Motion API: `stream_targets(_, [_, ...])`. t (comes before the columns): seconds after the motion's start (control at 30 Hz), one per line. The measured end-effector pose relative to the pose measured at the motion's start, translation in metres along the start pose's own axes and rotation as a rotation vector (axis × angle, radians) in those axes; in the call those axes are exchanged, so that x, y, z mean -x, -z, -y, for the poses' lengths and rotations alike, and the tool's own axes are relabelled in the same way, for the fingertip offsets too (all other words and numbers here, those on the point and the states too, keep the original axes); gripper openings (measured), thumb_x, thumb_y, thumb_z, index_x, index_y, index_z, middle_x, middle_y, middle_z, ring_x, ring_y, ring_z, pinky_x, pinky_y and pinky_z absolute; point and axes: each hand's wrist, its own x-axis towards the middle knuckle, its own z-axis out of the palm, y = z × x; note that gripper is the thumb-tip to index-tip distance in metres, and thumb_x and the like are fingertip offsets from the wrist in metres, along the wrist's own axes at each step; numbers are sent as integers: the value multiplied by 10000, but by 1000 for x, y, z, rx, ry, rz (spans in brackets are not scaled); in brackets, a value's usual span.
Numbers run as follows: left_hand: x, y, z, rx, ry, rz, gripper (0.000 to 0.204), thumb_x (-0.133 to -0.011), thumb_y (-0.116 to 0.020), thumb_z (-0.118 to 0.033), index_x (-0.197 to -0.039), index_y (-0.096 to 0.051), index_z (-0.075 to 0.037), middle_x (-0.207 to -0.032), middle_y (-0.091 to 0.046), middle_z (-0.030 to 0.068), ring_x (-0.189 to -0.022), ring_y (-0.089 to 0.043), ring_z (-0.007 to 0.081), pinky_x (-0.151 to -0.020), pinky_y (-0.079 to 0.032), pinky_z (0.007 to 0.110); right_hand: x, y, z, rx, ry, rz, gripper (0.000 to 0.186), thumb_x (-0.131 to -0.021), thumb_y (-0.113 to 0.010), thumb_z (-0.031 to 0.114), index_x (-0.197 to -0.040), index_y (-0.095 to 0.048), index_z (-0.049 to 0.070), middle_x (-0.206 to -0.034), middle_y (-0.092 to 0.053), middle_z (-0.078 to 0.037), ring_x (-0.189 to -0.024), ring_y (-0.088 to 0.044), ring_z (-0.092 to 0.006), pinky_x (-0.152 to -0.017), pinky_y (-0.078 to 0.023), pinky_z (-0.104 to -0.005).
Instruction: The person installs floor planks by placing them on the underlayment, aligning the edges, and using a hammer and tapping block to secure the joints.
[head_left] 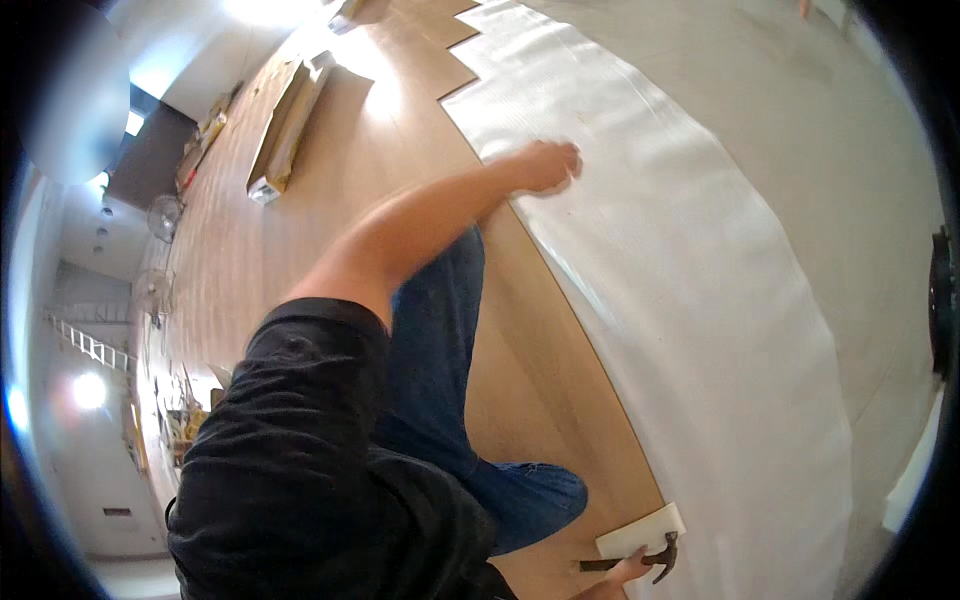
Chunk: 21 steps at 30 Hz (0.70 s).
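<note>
My left hand (548,166) reaches out past the edge of the laid wood-look planks (540,330), above the white sheet underlay (690,260). Its fingers are curled closed, and their inner side is hidden. Low in the view, my right hand (628,571) grips a dark claw hammer (667,560) near its head, with the handle pointing left. Just beyond the hammer a pale, flat block (648,528) lies across the plank edge. My bent knee in blue jeans (530,495) is on the planks.
A long open carton (288,135) stands on the planks at the far left. Fans (163,215) and assorted items line the left side. Bare grey floor (820,150) runs beyond the underlay. A dark round object (941,300) sits at the right rim.
</note>
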Motion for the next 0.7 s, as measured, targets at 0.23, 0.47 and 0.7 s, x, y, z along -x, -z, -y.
stream_targets(0.23, [416,51,321,-38,526,-417,295,-946,-560,-200,-1166,-681,-44,-1142,-703,187,-1102,-656,350,-979,-500,433,62,-20,12,469,87,54,506,-996,-632,290,-1335,-508,-64,-1178,-646,-236,-1014,-659,-403,-863,-554,-518])
stream_targets(0.47, [932,-154,193,121,1568,500,412,-900,-596,-234,-1264,-655,-50,-1296,-630,252,-1257,-577,398,-1044,-475,484,143,-103,-2,587,265,136,615,-936,-705,298,-1353,-478,-93,-1227,-632,-268,-1068,-654,-419,-913,-535,-516])
stream_targets(0.7, [910,-219,-34,629,2348,190,673,-933,-645,-415,-1497,-425,-123,-1576,-356,193,-1417,-417,419,-1142,-335,589,112,-173,111,623,662,391,618,-888,-709,345,-1299,-563,-93,-1194,-661,-258,-1044,-664,-406,-904,-518,-535])
